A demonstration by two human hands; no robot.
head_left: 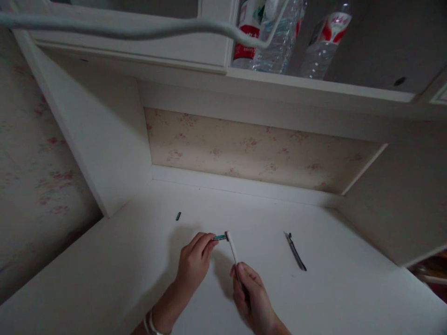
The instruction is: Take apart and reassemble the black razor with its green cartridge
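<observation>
My right hand point(252, 298) grips the lower end of a slim white stick-like tool point(232, 248), which rises tilted to the upper left. My left hand point(194, 260) pinches a small green piece point(220, 237) at the tool's top end. Both hands hover just over the white desk point(104, 279). A second small green piece point(178, 216) lies on the desk to the upper left of my left hand. A dark slim tool point(296, 252) lies flat to the right of my right hand.
The desk sits in a white alcove with a floral back panel point(258, 153). Above it, a shelf point(314, 86) holds plastic water bottles point(279, 37). A pale cable point(122, 29) crosses the top. Floral wallpaper covers the left wall.
</observation>
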